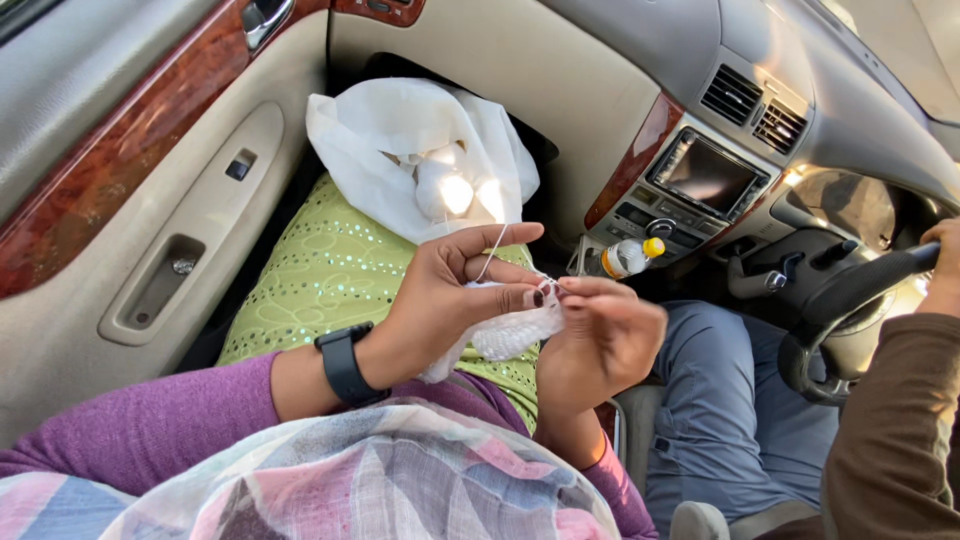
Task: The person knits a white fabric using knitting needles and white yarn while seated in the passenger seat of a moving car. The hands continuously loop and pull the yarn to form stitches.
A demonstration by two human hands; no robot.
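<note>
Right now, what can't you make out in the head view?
- Crochet hook: hidden inside right hand.
- White crochet piece: partly covered by left hand and the right.
- Yarn balls in white bag: blown out by glare.
- Another person's hand on steering wheel: cut off by right edge.

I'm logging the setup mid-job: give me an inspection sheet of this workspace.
Surface: lap in green sequinned fabric, inside a car.
Job's things: white crocheted piece held between both hands; white yarn strand runs over the left index finger toward a white plastic bag holding yarn balls.
Clutter: bottle with yellow cap at the console.
Grippers: left hand pinches the piece; right hand has its fingers closed at its edge, tool hidden.
Cables: nothing seen.
Surroundings: door panel, dashboard screen, another person's hand on the steering wheel.
</note>
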